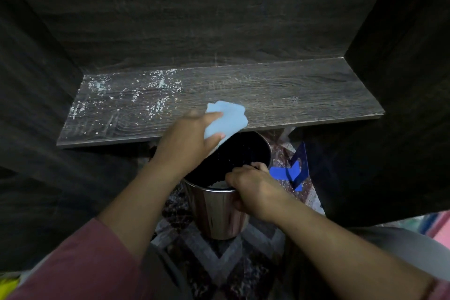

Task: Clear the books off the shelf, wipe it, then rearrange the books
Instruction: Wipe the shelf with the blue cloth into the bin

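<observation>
Where shelf [280, 95] overhangs, steel bin [219, 217]; blue bookend [298, 168] beside.

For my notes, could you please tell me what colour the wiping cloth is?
The cloth is light blue, in the head view.

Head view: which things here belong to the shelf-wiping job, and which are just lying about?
In the job: shelf, white specks on it, blue cloth in the left hand, metal bin gripped at its rim by the right hand.
Lying about: blue bookend, patterned rug on the floor.
</observation>
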`<state>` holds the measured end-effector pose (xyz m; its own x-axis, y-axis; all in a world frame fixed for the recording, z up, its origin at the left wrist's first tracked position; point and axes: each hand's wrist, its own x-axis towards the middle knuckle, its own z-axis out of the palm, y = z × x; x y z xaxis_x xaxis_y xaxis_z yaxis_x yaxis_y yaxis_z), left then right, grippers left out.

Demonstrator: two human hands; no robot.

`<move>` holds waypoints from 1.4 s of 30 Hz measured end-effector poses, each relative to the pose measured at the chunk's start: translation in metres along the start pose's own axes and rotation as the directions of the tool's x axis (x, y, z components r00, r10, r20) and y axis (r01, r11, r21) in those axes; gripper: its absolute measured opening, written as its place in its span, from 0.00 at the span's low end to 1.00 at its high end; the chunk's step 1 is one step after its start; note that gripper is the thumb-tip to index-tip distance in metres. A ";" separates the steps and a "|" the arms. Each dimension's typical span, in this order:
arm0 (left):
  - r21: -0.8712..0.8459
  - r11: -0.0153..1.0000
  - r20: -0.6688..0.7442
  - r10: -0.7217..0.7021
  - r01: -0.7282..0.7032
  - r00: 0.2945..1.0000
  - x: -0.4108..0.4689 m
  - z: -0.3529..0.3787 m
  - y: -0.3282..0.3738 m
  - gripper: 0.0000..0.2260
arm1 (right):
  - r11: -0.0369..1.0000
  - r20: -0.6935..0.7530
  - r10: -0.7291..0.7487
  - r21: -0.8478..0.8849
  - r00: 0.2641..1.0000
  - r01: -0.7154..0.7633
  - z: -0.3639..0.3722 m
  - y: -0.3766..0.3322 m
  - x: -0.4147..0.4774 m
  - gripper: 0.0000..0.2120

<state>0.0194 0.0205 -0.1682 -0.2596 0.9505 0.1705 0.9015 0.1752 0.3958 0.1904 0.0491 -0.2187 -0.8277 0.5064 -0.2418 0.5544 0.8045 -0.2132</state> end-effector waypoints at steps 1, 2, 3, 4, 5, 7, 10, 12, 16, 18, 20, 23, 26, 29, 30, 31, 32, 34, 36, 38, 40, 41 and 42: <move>-0.010 1.000 0.024 0.003 -0.003 1.000 -0.002 0.002 -0.001 0.22 | 1.000 0.002 -0.001 -0.001 1.000 0.001 0.000 0.000 0.000 0.15; -0.036 0.999 0.002 0.006 -0.006 1.000 -0.003 0.002 -0.002 0.22 | 1.000 0.001 -0.003 -0.004 1.000 0.003 0.000 0.001 0.000 0.15; -0.063 0.998 -0.040 0.009 -0.012 0.999 -0.003 0.002 -0.002 0.22 | 1.000 0.000 -0.004 -0.007 1.000 0.004 0.000 0.001 0.001 0.16; -0.070 0.997 -0.061 0.012 -0.016 0.998 -0.003 0.001 -0.002 0.22 | 1.000 -0.002 -0.005 -0.008 1.000 0.005 0.000 0.001 0.001 0.16; -0.057 0.998 -0.045 0.017 -0.020 0.999 -0.002 0.001 -0.002 0.22 | 1.000 -0.007 -0.007 -0.007 1.000 0.007 -0.001 0.001 0.001 0.16; -0.009 1.000 0.028 0.023 -0.022 0.999 -0.001 0.003 -0.004 0.21 | 1.000 -0.010 -0.007 0.002 1.000 0.007 -0.003 0.000 0.003 0.16; -0.087 0.996 -0.047 -0.016 0.011 0.999 -0.001 -0.003 -0.006 0.21 | 1.000 -0.008 -0.005 0.012 1.000 0.005 -0.004 -0.001 0.006 0.17; -0.150 0.988 -0.156 -0.066 0.042 0.985 0.001 -0.013 -0.010 0.21 | 1.000 -0.018 -0.005 0.015 1.000 0.005 -0.004 -0.003 0.009 0.17; -0.202 0.949 -0.271 -0.291 0.242 0.917 -0.006 -0.037 -0.039 0.21 | 1.000 -0.013 -0.007 0.003 1.000 0.007 -0.002 -0.011 0.017 0.16; -0.180 0.915 -0.281 -0.398 0.360 0.873 -0.016 -0.048 -0.057 0.21 | 1.000 -0.019 -0.019 -0.005 1.000 0.019 -0.001 -0.016 0.020 0.17; -0.151 0.883 -0.297 -0.470 0.445 0.831 -0.026 -0.058 -0.074 0.21 | 1.000 -0.019 -0.032 0.000 0.999 0.032 -0.001 -0.020 0.023 0.16; -0.122 0.818 -0.370 -0.563 0.562 0.739 -0.037 -0.070 -0.093 0.20 | 0.998 -0.009 -0.061 -0.005 0.998 0.061 -0.003 -0.028 0.025 0.15; -0.090 0.773 -0.499 -0.581 0.628 0.643 -0.046 -0.076 -0.106 0.20 | 0.997 -0.013 -0.080 0.015 0.997 0.080 -0.005 -0.033 0.028 0.15; -0.050 0.759 -0.547 -0.565 0.649 0.618 -0.050 -0.071 -0.120 0.19 | 0.996 -0.014 -0.094 0.013 0.996 0.094 -0.006 -0.035 0.029 0.14; -0.035 0.757 -0.540 -0.563 0.652 0.625 -0.050 -0.069 -0.123 0.18 | 0.995 -0.011 -0.095 0.008 0.995 0.095 -0.006 -0.035 0.029 0.14; -0.021 0.753 -0.525 -0.568 0.658 0.634 -0.049 -0.065 -0.126 0.18 | 0.996 -0.007 -0.093 0.004 0.996 0.094 -0.006 -0.034 0.029 0.14; -0.010 0.745 -0.507 -0.578 0.667 0.639 -0.048 -0.061 -0.128 0.17 | 0.996 -0.004 -0.091 0.005 0.996 0.091 -0.006 -0.034 0.030 0.14; -0.002 0.719 -0.478 -0.611 0.695 0.631 -0.045 -0.054 -0.130 0.18 | 0.996 -0.005 -0.084 0.003 0.996 0.084 -0.004 -0.032 0.030 0.14; -0.010 0.689 -0.453 -0.649 0.725 0.611 -0.042 -0.047 -0.129 0.19 | 0.997 -0.009 -0.077 0.001 0.997 0.077 -0.002 -0.030 0.031 0.14; -0.013 0.672 -0.434 -0.671 0.741 0.601 -0.040 -0.043 -0.128 0.19 | 0.997 -0.006 -0.075 -0.002 0.997 0.075 0.000 -0.029 0.031 0.15; 0.014 0.681 -0.426 -0.659 0.733 0.620 -0.039 -0.040 -0.123 0.19 | 0.997 0.002 -0.079 -0.013 0.997 0.079 0.001 -0.029 0.031 0.15; 0.034 0.697 -0.422 -0.640 0.716 0.643 -0.039 -0.038 -0.119 0.19 | 0.996 0.005 -0.083 -0.018 0.996 0.084 0.000 -0.030 0.031 0.16; 0.051 0.716 -0.412 -0.620 0.697 0.667 -0.037 -0.037 -0.114 0.19 | 0.996 0.009 -0.088 -0.020 0.996 0.088 0.000 -0.030 0.031 0.16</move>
<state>-0.0864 -0.0444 -0.1867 -0.8751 0.4200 0.2405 0.4821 0.8007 0.3556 0.1481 0.0405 -0.2202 -0.8725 0.4311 -0.2302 0.4775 0.8521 -0.2144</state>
